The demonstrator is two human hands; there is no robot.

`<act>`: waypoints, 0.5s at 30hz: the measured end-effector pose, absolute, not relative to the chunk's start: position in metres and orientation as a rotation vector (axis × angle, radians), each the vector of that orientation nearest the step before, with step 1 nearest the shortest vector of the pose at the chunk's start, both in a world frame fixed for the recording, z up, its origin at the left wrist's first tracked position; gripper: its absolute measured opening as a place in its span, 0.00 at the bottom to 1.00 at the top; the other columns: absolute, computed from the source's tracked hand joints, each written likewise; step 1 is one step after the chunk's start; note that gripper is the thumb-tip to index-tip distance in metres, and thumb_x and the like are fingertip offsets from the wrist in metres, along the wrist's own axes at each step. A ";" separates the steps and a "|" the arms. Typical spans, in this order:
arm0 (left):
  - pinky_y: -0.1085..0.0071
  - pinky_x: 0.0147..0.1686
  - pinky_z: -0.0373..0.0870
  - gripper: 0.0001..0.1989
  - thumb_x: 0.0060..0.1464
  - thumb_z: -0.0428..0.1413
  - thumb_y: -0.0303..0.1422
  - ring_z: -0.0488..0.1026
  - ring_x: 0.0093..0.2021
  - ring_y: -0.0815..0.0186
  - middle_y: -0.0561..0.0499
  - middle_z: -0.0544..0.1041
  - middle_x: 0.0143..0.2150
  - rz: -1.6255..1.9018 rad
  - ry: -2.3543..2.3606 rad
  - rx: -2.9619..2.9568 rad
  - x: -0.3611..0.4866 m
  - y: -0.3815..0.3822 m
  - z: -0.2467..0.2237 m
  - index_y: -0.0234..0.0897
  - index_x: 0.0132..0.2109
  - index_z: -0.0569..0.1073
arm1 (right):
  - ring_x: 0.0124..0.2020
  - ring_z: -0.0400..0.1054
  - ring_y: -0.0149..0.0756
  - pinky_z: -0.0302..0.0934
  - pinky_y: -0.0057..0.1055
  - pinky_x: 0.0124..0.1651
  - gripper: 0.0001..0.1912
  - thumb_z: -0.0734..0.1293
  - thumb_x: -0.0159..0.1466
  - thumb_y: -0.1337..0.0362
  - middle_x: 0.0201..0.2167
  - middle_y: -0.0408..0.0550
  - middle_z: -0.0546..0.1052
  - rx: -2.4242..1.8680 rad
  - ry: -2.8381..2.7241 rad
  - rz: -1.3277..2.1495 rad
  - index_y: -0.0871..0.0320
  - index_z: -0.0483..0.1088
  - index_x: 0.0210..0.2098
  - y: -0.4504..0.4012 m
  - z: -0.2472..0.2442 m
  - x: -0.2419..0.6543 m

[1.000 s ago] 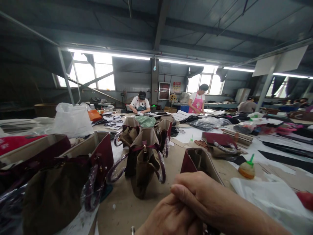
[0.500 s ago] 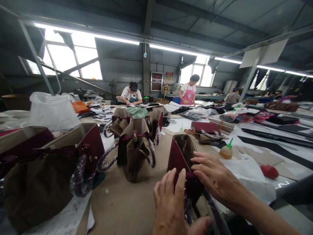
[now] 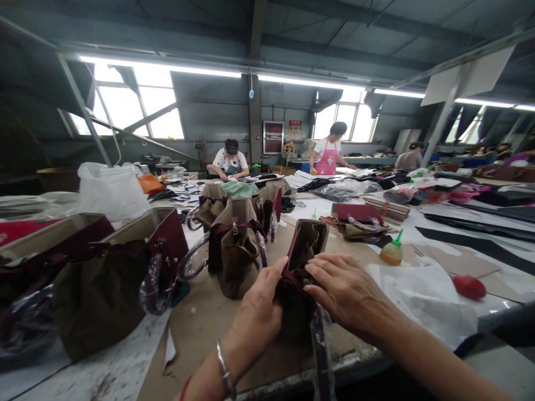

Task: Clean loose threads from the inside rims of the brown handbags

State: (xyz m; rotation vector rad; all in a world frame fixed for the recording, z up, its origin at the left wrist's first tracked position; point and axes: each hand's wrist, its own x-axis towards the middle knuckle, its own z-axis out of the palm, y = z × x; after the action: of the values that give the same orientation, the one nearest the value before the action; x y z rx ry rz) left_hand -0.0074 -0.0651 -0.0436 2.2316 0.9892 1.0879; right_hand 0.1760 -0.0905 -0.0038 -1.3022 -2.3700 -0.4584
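Note:
A maroon and brown handbag [image 3: 295, 312] stands upright at the table's front edge, its beige-lined top gaping. My left hand [image 3: 263, 301] pinches its near left rim, with the thumb and fingers closed there. On the opposite side my right hand [image 3: 345, 284] curls over the right rim, fingertips reaching just inside the opening. Hanging down in front is a plastic-wrapped handle [image 3: 321, 356]. The bag's lower right side is partly hidden by my right hand. A silver bracelet [image 3: 224, 365] circles my left wrist.
Several similar handbags [image 3: 236, 256] stand to the left and ahead. At right are a glue bottle [image 3: 392, 252] with green nozzle, a white plastic sheet [image 3: 422, 301] and a red object [image 3: 468, 286]. Two co-workers [image 3: 230, 161] work across the table; others sit farther right.
My left hand has moved from the bag's front to its left rim and closed there. My right hand has shifted slightly left and down. The bag's handle now hangs over the table edge.

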 end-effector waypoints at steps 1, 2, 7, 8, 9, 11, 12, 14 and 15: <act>0.66 0.54 0.56 0.34 0.38 0.41 0.15 0.60 0.52 0.67 0.48 0.64 0.52 1.081 0.988 2.208 -0.014 -0.064 -0.040 0.37 0.56 0.55 | 0.44 0.61 0.43 0.53 0.40 0.46 0.14 0.58 0.62 0.60 0.41 0.53 0.71 -1.290 -2.365 -0.472 0.62 0.66 0.42 -0.091 -0.003 0.169; 0.65 0.54 0.55 0.34 0.38 0.41 0.15 0.61 0.52 0.67 0.49 0.65 0.51 1.069 1.000 2.177 -0.022 -0.064 -0.037 0.38 0.55 0.56 | 0.43 0.62 0.42 0.54 0.40 0.45 0.14 0.57 0.62 0.61 0.41 0.53 0.71 -1.264 -2.363 -0.484 0.62 0.66 0.43 -0.092 -0.003 0.163; 0.68 0.51 0.58 0.29 0.41 0.43 0.16 0.65 0.47 0.69 0.52 0.70 0.46 0.990 1.037 2.008 -0.051 -0.062 -0.031 0.38 0.52 0.60 | 0.40 0.64 0.40 0.55 0.37 0.43 0.14 0.55 0.62 0.65 0.39 0.54 0.72 -1.090 -2.347 -0.563 0.63 0.68 0.41 -0.095 -0.006 0.141; 0.69 0.50 0.59 0.27 0.42 0.43 0.17 0.66 0.46 0.69 0.52 0.70 0.45 1.000 1.024 1.981 -0.054 -0.061 -0.032 0.37 0.51 0.61 | 0.38 0.64 0.41 0.55 0.36 0.41 0.14 0.55 0.62 0.66 0.37 0.54 0.73 -1.081 -2.347 -0.599 0.63 0.69 0.39 -0.095 -0.006 0.138; 0.70 0.48 0.61 0.26 0.43 0.44 0.17 0.66 0.44 0.69 0.52 0.71 0.43 1.014 1.009 1.951 -0.055 -0.059 -0.034 0.37 0.51 0.61 | 0.35 0.65 0.41 0.56 0.36 0.38 0.13 0.55 0.61 0.67 0.34 0.54 0.73 -1.097 -2.355 -0.633 0.62 0.69 0.37 -0.095 -0.004 0.135; 0.73 0.42 0.64 0.24 0.43 0.45 0.18 0.67 0.38 0.71 0.53 0.71 0.38 1.028 0.975 1.881 -0.053 -0.055 -0.039 0.36 0.50 0.61 | 0.27 0.65 0.39 0.55 0.35 0.31 0.12 0.56 0.60 0.67 0.25 0.51 0.73 -1.192 -2.400 -0.662 0.60 0.71 0.32 -0.094 0.003 0.130; 0.75 0.39 0.65 0.23 0.43 0.46 0.19 0.67 0.35 0.72 0.54 0.70 0.36 1.028 0.964 1.850 -0.051 -0.053 -0.041 0.36 0.49 0.61 | 0.23 0.64 0.38 0.53 0.34 0.28 0.11 0.57 0.59 0.66 0.21 0.50 0.72 -1.275 -2.434 -0.633 0.58 0.71 0.29 -0.091 0.007 0.128; 0.77 0.34 0.64 0.20 0.43 0.47 0.19 0.65 0.32 0.73 0.56 0.69 0.31 1.037 0.962 1.795 -0.047 -0.049 -0.044 0.36 0.46 0.62 | 0.21 0.64 0.38 0.51 0.32 0.25 0.12 0.58 0.59 0.62 0.19 0.47 0.71 -1.459 -2.505 -0.482 0.56 0.70 0.26 -0.083 0.017 0.126; 0.78 0.32 0.63 0.17 0.43 0.47 0.19 0.64 0.30 0.74 0.57 0.67 0.30 1.050 0.969 1.770 -0.045 -0.047 -0.045 0.36 0.43 0.62 | 0.22 0.66 0.38 0.50 0.30 0.25 0.13 0.58 0.60 0.60 0.19 0.47 0.72 -1.525 -2.539 -0.378 0.55 0.71 0.26 -0.078 0.021 0.127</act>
State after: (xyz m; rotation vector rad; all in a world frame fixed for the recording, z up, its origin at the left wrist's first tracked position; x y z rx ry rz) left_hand -0.0449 -0.0472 -0.0450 1.7701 0.9693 1.0499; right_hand 0.1273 -0.0780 0.0213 -1.5249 -2.5387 -0.3783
